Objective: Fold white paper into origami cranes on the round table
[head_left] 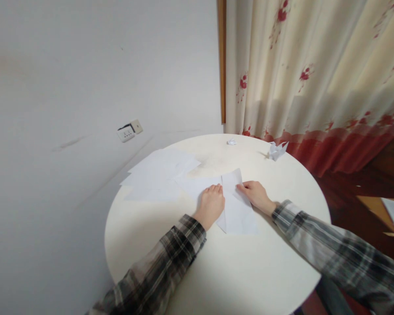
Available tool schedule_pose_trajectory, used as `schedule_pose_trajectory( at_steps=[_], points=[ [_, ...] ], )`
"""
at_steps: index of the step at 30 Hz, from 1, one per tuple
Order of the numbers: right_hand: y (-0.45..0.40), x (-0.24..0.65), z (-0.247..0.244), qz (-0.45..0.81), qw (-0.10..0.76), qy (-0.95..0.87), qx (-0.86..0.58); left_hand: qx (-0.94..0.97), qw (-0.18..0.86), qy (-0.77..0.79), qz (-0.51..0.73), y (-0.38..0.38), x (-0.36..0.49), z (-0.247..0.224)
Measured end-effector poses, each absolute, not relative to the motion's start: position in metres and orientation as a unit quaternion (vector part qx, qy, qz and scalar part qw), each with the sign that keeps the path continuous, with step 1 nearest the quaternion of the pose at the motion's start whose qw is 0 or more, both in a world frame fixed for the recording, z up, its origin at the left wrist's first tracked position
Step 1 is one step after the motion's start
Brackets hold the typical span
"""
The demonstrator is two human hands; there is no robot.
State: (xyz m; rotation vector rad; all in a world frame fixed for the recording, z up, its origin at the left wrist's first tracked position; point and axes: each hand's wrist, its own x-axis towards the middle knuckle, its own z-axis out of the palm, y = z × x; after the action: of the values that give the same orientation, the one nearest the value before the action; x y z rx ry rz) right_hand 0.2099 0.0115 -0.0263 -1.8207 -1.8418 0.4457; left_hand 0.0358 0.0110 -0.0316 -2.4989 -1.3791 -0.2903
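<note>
A white sheet of paper point(239, 214) lies in front of me on the round white table, with a crease or edge running down its middle and one flap slightly raised. My left hand point(212, 204) rests on the left part of this sheet, fingers curled together and pressing it down along the crease. At the right edge, my right hand point(256, 194) pinches the flap between thumb and fingers. Part of the sheet under the left hand is hidden.
Several loose white sheets point(160, 168) overlap on the left of the white table point(197, 271). Toward the back lie a small crumpled paper point(231, 142) and a folded paper shape point(277, 151). A wall with sockets point(127, 133) borders the left; a flowered curtain point(302, 87) hangs behind.
</note>
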Motion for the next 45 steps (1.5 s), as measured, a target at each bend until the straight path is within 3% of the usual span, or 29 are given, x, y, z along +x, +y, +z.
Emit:
schedule_pose_trajectory(
  at_steps=[11, 23, 45],
  points=[
    [0.013, 0.210, -0.027, 0.158, 0.259, -0.675, -0.673, -0.865, 0.135, -0.471, -0.108, 0.011, 0.036, -0.033],
    [0.013, 0.202, -0.021, 0.164, 0.196, -0.664, -0.702, -0.872, 0.161, -0.457, -0.065, 0.011, 0.038, -0.025],
    [0.014, 0.203, -0.028, 0.171, 0.240, -0.660, -0.691, -0.868, 0.144, -0.471, -0.069, 0.009, 0.040, -0.023]
  ],
)
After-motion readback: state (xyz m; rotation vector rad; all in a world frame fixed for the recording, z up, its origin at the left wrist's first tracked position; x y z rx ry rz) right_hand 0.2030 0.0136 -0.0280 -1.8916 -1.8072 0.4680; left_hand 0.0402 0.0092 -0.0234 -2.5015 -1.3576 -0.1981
